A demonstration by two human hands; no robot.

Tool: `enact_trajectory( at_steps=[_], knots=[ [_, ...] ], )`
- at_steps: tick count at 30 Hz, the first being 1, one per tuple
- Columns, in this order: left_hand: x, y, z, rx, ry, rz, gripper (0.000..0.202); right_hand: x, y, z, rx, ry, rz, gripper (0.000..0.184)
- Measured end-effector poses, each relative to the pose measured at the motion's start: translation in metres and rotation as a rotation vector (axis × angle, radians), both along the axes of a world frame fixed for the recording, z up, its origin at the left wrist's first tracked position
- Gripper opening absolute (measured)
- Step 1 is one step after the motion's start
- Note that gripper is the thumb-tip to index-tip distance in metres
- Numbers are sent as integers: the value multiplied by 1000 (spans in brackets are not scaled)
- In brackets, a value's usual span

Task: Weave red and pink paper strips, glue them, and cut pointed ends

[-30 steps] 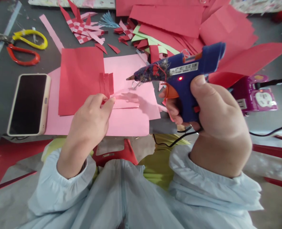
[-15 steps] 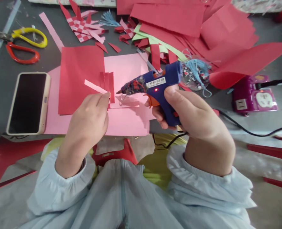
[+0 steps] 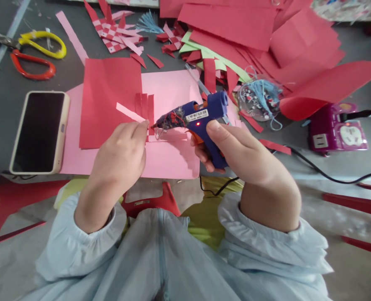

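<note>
My right hand (image 3: 235, 144) is wrapped round the handle of a blue hot glue gun (image 3: 200, 117) with a red light lit on its side. Its dark nozzle points left and meets the red paper strips (image 3: 145, 106) close to my left fingertips. My left hand (image 3: 121, 146) pinches a pale pink paper strip (image 3: 127, 112), which slants up to the left across a red paper sheet (image 3: 110, 92). Underneath lies a pink paper sheet (image 3: 172, 161), with another pink strip (image 3: 175, 137) on it below the nozzle.
A phone (image 3: 39, 131) and scissors (image 3: 34, 54) lie at the left. Woven paper pieces (image 3: 114, 33), a blue tassel (image 3: 149, 23) and stacked red paper (image 3: 229, 25) are at the back. At right sit a dish of small beads (image 3: 256, 100) and a purple power socket (image 3: 336, 129) with a cord.
My right hand has brought the glue gun left and slightly down, so its nozzle now reaches the red strips. My left hand keeps its pinch on the pink strip.
</note>
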State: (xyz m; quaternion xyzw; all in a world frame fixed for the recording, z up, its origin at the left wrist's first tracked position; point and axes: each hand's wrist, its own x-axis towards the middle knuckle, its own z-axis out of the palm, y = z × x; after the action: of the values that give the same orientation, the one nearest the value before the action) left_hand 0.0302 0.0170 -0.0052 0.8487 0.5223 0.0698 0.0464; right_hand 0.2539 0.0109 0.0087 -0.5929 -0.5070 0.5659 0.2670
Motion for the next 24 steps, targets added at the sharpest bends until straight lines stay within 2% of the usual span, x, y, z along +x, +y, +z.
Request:
enact_trajectory(
  at_steps=[7,24],
  knots=[
    [-1,0,1,-9,-33,-3,46,0,-1,5,1,-13,24,65],
    [0,-1,0,-15,-38,8,46,4,-2,4,-4,-25,49,64]
  ],
)
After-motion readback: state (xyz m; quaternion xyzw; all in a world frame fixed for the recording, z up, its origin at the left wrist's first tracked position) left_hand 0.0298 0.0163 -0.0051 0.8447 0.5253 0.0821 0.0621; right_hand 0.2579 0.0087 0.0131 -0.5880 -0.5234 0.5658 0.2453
